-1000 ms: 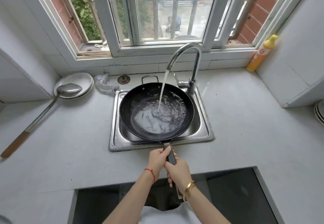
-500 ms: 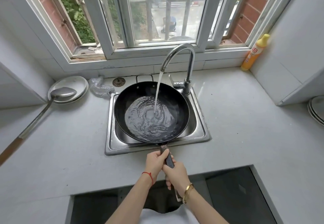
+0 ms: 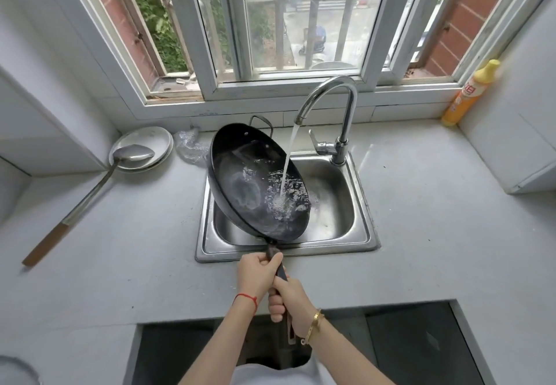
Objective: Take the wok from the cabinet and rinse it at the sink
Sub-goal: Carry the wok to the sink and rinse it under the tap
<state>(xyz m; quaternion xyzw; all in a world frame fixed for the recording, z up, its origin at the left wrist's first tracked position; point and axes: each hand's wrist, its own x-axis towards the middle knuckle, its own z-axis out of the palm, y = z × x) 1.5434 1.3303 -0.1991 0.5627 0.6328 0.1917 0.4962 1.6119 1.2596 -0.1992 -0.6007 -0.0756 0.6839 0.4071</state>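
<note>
A black wok (image 3: 249, 183) hangs over the steel sink (image 3: 358, 204), tilted steeply with its left rim high and its right rim low. Water from the curved tap (image 3: 346, 107) falls onto the wok's lower right part and spills over into the basin. My left hand (image 3: 255, 273) grips the wok's long dark handle near the pan. My right hand (image 3: 285, 300) grips the same handle just behind it, closer to my body. The handle's end is hidden under my right wrist.
A long metal ladle (image 3: 90, 192) with a wooden grip lies on the left counter, its bowl resting in stacked white plates (image 3: 156, 140). A crumpled plastic bag (image 3: 189, 147) sits beside the sink. A yellow-orange detergent bottle (image 3: 469, 92) stands at the right corner. Dark cutouts open in the counter below my arms.
The wok lay level in the sink filling with water; now it is tipped up on its left side, and the water pours out into the basin. Both hands stay on the handle.
</note>
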